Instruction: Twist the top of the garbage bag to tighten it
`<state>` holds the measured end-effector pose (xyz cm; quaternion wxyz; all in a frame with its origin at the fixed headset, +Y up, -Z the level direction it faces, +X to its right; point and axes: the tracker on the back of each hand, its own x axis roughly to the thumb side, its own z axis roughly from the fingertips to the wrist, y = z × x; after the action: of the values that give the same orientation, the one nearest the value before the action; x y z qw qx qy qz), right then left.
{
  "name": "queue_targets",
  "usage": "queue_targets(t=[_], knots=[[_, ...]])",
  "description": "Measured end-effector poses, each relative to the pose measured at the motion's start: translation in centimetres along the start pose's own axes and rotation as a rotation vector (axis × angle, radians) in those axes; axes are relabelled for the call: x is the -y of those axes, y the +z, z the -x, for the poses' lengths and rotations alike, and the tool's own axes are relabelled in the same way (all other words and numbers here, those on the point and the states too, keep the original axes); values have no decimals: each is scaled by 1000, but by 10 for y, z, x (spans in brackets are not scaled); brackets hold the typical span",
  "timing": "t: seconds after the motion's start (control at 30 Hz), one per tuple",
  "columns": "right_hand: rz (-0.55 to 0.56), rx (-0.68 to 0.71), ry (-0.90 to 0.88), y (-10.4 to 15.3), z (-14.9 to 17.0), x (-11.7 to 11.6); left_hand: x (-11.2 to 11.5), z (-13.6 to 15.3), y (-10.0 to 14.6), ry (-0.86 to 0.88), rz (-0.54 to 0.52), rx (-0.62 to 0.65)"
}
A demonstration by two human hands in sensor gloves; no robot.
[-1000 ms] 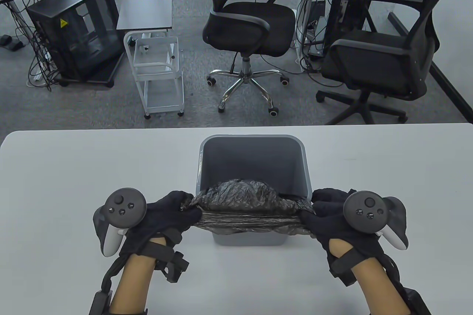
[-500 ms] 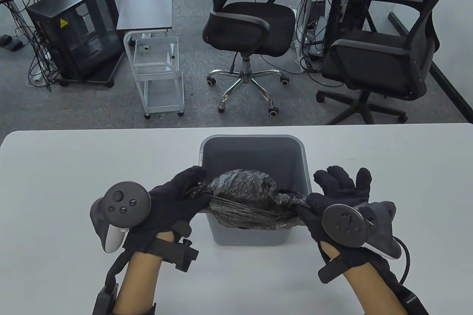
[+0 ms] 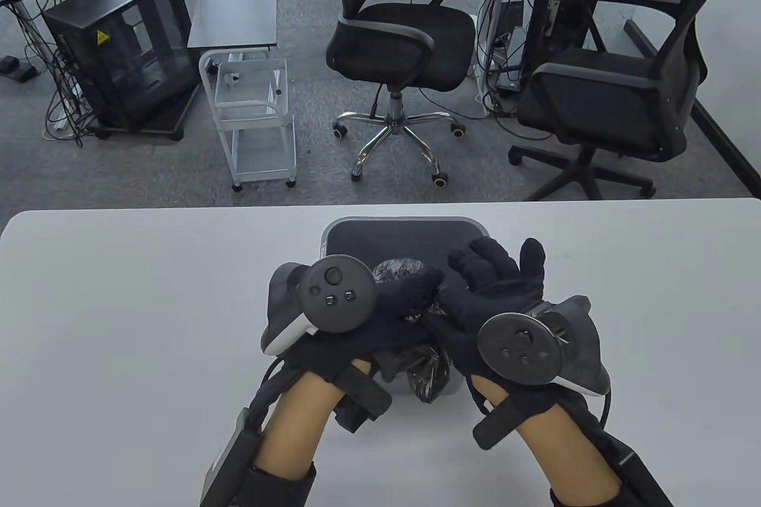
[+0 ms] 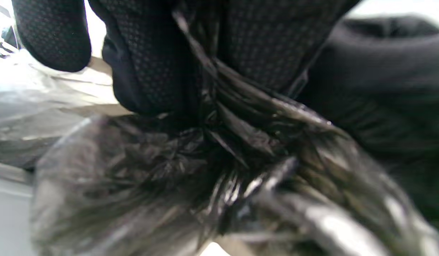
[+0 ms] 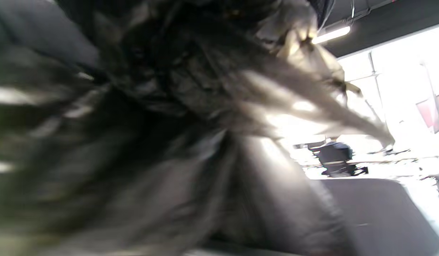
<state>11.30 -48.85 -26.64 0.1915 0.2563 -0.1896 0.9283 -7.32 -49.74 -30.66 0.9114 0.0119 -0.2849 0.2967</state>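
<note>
A grey bin (image 3: 404, 230) stands on the white table with a black garbage bag (image 3: 395, 269) in it. Both gloved hands meet over the bin's near half. My left hand (image 3: 407, 299) grips the gathered bag top; in the left wrist view its fingers (image 4: 152, 71) close around the bunched neck (image 4: 237, 138). My right hand (image 3: 475, 293) lies against the bag from the right with its fingers (image 3: 496, 263) stretched out; its thumb is hidden. A fold of the bag (image 3: 429, 376) hangs over the near rim. The right wrist view shows only blurred bag plastic (image 5: 191, 117).
The white table (image 3: 119, 305) stretches to both sides of the bin. Beyond its far edge stand office chairs (image 3: 404, 37), a white cart (image 3: 255, 115) and a black cabinet (image 3: 119, 49) on the carpet.
Both hands have moved inward from the bin's sides to meet over it. The bag top, stretched wide before, is now bunched together between them.
</note>
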Motion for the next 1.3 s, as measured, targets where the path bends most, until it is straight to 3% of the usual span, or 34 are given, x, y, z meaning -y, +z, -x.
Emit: queue_targets(t=[0.2,0.37,0.47,0.63,0.67,0.8,0.93,1.1,1.17,1.3], knots=[[21,23,-267,14,21,11,-5,9,0,39,-96,-32],[195,-20,-485,37,51,24,-20,28,4,215,-173,-107],[212,-80,-386,46,65,22,-28,35,4,323,-205,-136],[-82,-142,-65,40,60,-6,-33,32,1,536,-265,-125],[-96,-132,-48,38,58,-11,-33,30,0,559,-270,-117],[-56,-68,-75,21,40,-24,-25,17,-4,603,-260,-95],[133,-38,-154,4,23,-16,-16,10,-5,593,-232,-85],[287,-75,-221,-5,23,-9,-11,9,-1,638,-138,-28],[263,-81,-224,-7,26,-10,-14,8,5,618,-65,-16],[292,-124,-320,-9,35,-12,-32,13,28,531,-210,-2]])
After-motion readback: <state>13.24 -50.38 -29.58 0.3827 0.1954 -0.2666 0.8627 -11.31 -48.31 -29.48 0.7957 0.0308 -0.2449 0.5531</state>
